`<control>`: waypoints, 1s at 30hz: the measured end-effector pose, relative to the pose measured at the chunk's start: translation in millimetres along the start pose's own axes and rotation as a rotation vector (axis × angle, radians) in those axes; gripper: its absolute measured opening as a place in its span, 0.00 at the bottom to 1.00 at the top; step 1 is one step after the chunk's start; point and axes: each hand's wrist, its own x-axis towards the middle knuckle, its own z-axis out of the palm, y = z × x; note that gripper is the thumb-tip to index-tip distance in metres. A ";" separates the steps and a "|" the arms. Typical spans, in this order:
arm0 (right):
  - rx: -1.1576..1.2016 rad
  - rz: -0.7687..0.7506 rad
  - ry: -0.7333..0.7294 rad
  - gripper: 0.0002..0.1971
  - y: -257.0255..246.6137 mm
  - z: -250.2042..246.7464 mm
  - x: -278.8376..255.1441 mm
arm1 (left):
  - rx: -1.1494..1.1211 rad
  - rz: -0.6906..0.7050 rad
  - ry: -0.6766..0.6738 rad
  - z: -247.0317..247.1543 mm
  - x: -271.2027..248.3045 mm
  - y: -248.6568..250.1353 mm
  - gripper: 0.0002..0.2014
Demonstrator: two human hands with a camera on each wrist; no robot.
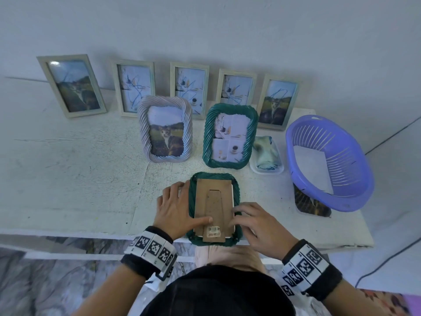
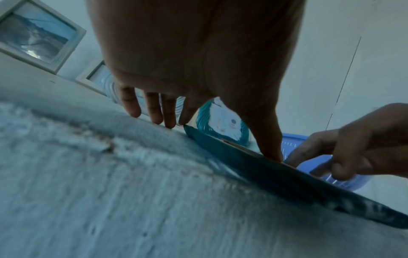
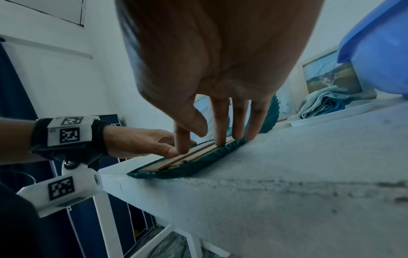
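A green twisted-rim photo frame (image 1: pixel 192 201) lies face down at the table's front edge, with its brown backing board (image 1: pixel 214 199) and folded stand facing up. My left hand (image 1: pixel 182 205) lies flat at the frame's left side. Its thumb presses the board near a barcode sticker, and its fingers rest on the table. My right hand (image 1: pixel 238 218) touches the board's right edge with its fingertips (image 3: pixel 220 139). In the left wrist view the thumb (image 2: pixel 270 150) bears down on the frame (image 2: pixel 253 167). The right wrist view shows the frame (image 3: pixel 198 158) slightly overhanging the edge.
Just behind stand a lavender frame with a cat photo (image 1: pixel 165 131) and a green frame (image 1: pixel 230 135). Several pale frames (image 1: pixel 134 87) lean on the wall. At the right are a tray with a folded cloth (image 1: pixel 266 156) and a purple basket (image 1: pixel 328 163) resting on a dark print (image 1: pixel 309 206).
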 end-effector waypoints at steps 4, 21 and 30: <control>-0.008 -0.031 -0.059 0.22 1.0 -1.7 -6.0 | 0.022 0.000 0.024 2.6 0.0 2.0 0.57; -0.128 0.066 0.010 0.28 -13.3 6.3 9.4 | 0.047 0.024 0.021 4.7 -1.1 -0.2 0.59; -0.225 0.137 0.102 0.26 -24.9 10.8 16.0 | -0.021 0.234 -0.164 2.9 -11.0 -37.3 0.60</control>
